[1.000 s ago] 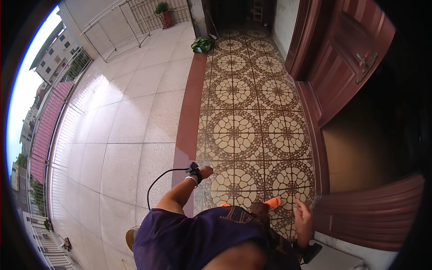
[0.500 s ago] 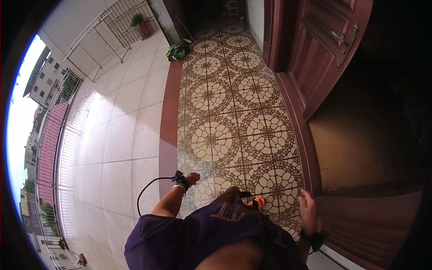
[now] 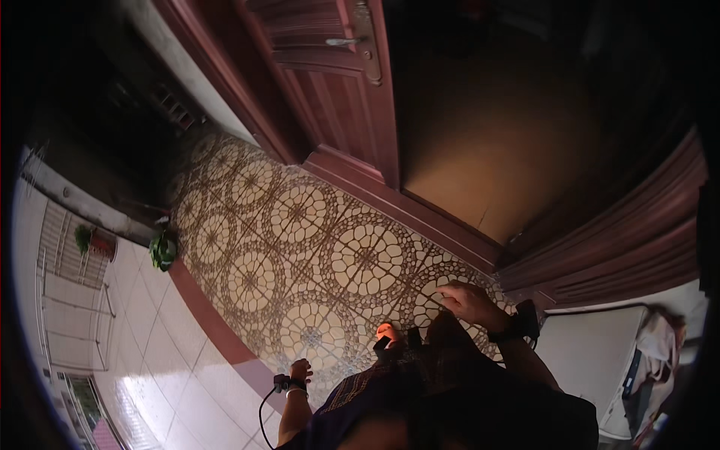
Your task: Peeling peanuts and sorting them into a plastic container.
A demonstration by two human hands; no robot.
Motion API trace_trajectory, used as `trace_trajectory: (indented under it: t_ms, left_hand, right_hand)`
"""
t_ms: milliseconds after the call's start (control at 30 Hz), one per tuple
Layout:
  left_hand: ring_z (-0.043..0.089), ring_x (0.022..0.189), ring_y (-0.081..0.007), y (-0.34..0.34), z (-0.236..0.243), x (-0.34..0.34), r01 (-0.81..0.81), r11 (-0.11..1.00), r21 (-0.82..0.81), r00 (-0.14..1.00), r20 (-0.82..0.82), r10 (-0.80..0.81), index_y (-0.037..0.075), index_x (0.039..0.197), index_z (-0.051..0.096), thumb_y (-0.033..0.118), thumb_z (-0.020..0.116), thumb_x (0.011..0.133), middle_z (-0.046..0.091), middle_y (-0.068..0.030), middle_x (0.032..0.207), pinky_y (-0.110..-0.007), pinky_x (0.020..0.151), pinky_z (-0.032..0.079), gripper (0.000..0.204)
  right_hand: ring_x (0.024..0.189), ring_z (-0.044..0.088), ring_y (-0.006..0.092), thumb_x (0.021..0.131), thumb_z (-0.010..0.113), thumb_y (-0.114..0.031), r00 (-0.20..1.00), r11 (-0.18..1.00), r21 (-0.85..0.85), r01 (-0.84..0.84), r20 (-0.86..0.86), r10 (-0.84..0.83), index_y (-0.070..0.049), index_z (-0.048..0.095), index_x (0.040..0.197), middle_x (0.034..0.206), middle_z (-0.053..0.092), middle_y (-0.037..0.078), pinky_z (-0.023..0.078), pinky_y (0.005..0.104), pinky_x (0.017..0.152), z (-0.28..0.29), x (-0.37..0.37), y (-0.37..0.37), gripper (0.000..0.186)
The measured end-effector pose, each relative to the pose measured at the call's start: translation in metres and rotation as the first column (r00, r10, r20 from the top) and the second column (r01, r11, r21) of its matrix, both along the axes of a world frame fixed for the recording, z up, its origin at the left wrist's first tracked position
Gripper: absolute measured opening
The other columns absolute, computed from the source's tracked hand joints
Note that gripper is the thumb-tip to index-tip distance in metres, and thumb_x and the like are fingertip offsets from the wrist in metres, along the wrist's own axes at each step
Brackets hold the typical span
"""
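Beside the open door (image 3: 337, 105), I have turned right

Half a second ago the door was up at my right. Now it stands near the top middle of my view, and its doorway (image 3: 480, 176) is ahead of me. That turn puts my right hand (image 3: 471, 304) nearer the doorsill (image 3: 450, 229) than my left hand (image 3: 300, 370) is. It has also swung in over the patterned floor (image 3: 367, 259). Its fingers are a bit bent and loose, with nothing in them that I can see. My left hand is near the red strip (image 3: 210, 307), fingers curled; it looks too small to tell if it holds anything. Neither hand touches the door, which is well apart from both.

Now I count. Two hands, each with one black gadget (image 3: 527, 319) at the wrist. One door, with one handle (image 3: 343, 42). Two plants: one leafy plant (image 3: 162, 251) and one in a red pot (image 3: 103, 244). One orange shoe (image 3: 386, 331) shows. At my right are one ribbed panel (image 3: 630, 232), one pale box (image 3: 589, 352) and some bunched cloth (image 3: 660, 345) that I cannot count.
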State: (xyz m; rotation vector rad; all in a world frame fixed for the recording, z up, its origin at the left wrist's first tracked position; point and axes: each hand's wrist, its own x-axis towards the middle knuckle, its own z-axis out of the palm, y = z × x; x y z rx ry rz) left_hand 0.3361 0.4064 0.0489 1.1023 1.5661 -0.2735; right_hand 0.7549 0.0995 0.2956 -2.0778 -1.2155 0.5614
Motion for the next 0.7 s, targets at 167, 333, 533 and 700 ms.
trace_trajectory:
  t_ms: [167,333,533,700]
  left_hand:
    - [0.057,0.064,-0.0154,0.056,0.044,0.19,0.222,0.961,0.166,0.951,0.181,-0.251,0.014,0.081,0.055,0.029,0.053,0.078,0.054,0.0024,0.076,-0.028,0.047,0.036,0.015]
    - [0.056,0.07,-0.0148,0.098,0.043,0.311,0.348,0.918,0.189,0.877,0.28,-0.39,0.018,0.098,0.053,0.043,0.054,0.079,0.057,0.0023,0.085,-0.032,0.054,0.04,0.031]
    - [0.056,0.062,-0.0182,0.118,0.058,0.353,0.417,0.899,0.13,0.907,-0.007,-0.42,0.015,0.088,0.056,0.034,0.053,0.081,0.057,-0.0006,0.075,-0.037,0.051,0.039,0.02]
    - [0.062,0.075,-0.0238,0.123,0.039,0.388,0.421,0.9,0.114,0.906,-0.091,-0.413,0.014,0.101,0.056,0.023,0.055,0.083,0.061,-0.0062,0.086,-0.05,0.066,0.049,0.019]
  right_hand:
    - [0.086,0.059,0.0274,0.083,0.047,-0.024,0.967,0.968,-0.013,0.25,0.046,-0.249,-0.01,0.061,0.104,0.092,0.061,0.01,0.047,0.0339,0.076,-0.01,0.041,-0.026,0.029]
    - [0.091,0.058,0.0296,0.081,0.055,-0.02,0.93,0.927,-0.085,0.366,0.022,-0.366,-0.008,0.061,0.104,0.1,0.061,0.013,0.047,0.0361,0.076,-0.028,0.099,-0.064,0.026]
    - [0.086,0.058,0.0325,0.081,0.055,-0.018,0.864,0.83,0.239,0.503,-0.126,-0.487,-0.003,0.06,0.098,0.092,0.06,0.016,0.046,0.0368,0.075,-0.025,0.234,-0.055,0.024]
    - [0.085,0.06,0.0286,0.082,0.055,-0.013,0.921,0.845,0.4,0.356,0.002,-0.389,-0.002,0.059,0.1,0.091,0.061,0.016,0.046,0.0345,0.073,0.015,0.339,-0.009,0.021]
